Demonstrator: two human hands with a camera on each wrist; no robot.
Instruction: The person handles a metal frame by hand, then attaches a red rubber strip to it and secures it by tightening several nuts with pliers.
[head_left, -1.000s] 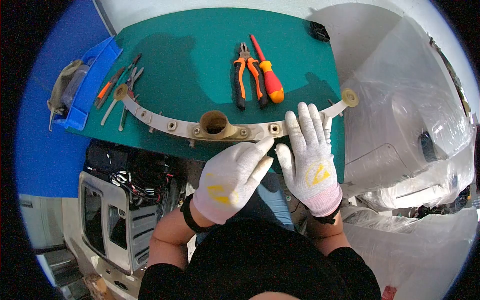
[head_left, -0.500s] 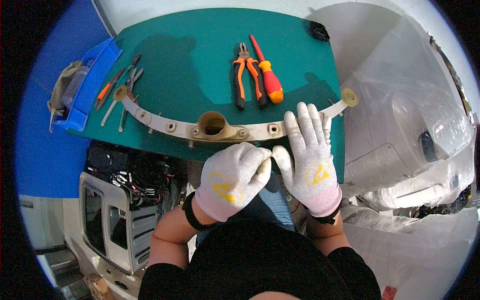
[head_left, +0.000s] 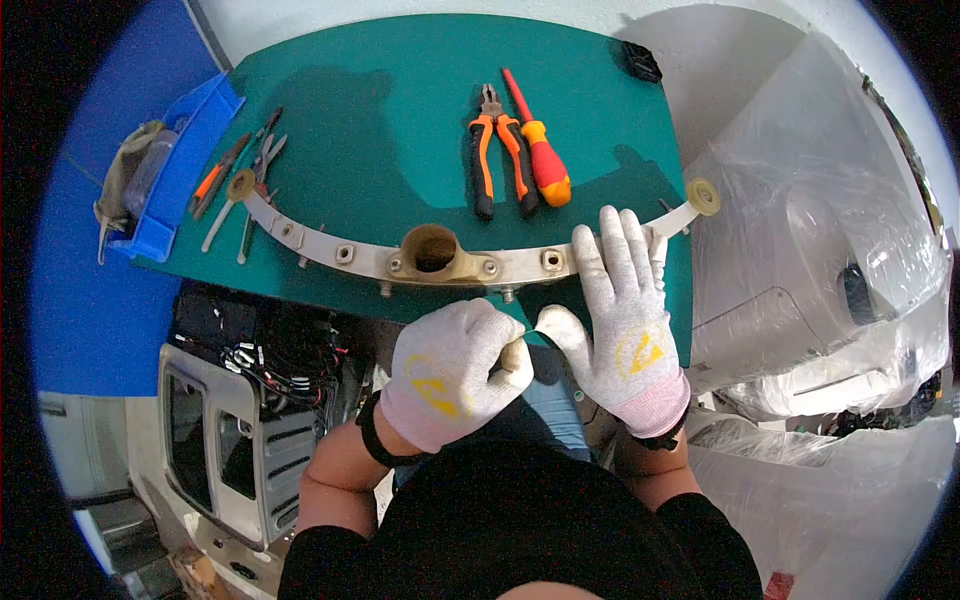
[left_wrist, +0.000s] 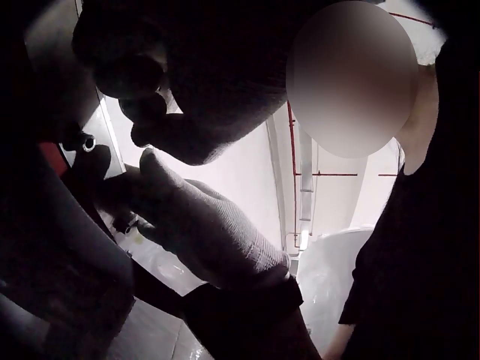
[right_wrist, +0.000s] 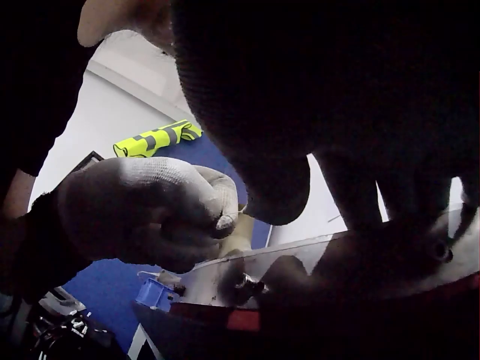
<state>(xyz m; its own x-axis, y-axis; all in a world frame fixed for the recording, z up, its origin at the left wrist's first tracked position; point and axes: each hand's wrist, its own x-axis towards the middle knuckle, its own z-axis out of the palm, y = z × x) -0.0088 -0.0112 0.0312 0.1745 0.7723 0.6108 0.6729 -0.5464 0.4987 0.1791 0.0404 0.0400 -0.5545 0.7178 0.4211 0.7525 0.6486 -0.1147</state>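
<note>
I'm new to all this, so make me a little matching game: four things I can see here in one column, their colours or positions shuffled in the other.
1. Pliers
2. Right hand
3. Bin
4. Screwdriver

A. Blue, at the left edge of the table
B. Red and yellow handle
C. Fingers straight, over the bar
D. Orange and black handles

Right pairs: 1-D, 2-C, 3-A, 4-B
</note>
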